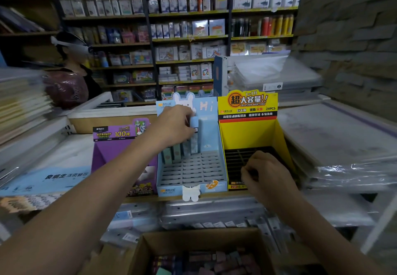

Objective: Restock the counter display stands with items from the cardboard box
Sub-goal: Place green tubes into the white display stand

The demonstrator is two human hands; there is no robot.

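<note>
Head view showed my left grip closed in a pinch, thumb and fingers round the top of a pale blue capped case, which stood upright at the back row of the blue display stand. I could not tell whether its lower end was already seated in a slot. Just to its left, a few similar cases stood side by side in that same back row, while the grid of slots in front of them lay unfilled. My right grip hung at the front edge of the yellow display stand, fingers curled inward; I could not tell whether they held anything. That stand sat touching the blue one on its right, with a dark grid inside. A purple display stand stood against the blue one's left side. All three rested on the tabletop. Nearest me, below both arms, the cardboard box sat open, with a jumble of small packs inside, well apart from the stands. Plastic-wrapped stacks lay to the right, stocked shelves filled the back wall, and another person stood at the far left.
</note>
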